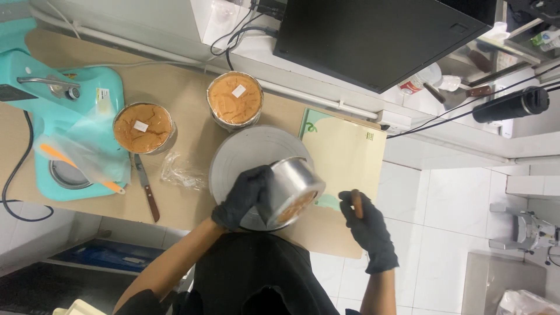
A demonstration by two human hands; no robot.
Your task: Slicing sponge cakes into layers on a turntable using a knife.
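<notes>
My left hand [240,197], in a black glove, grips a round metal cake tin [290,188] tilted on its side above a grey turntable [245,150]; brown cake shows in its open face. My right hand [368,229], also gloved, holds a brown wooden handle [357,202] just right of the tin; its blade is hidden. Two more tins of brown cake stand on the counter, one at the back [235,99] and one to the left [144,127], each with a small white label on top.
A teal stand mixer [64,111] with a plastic bag and orange spatula sits at the left. A knife [147,188] and crumpled plastic wrap [182,172] lie beside the turntable. A beige cutting board [345,153] lies right of it. A black box [373,35] hangs above.
</notes>
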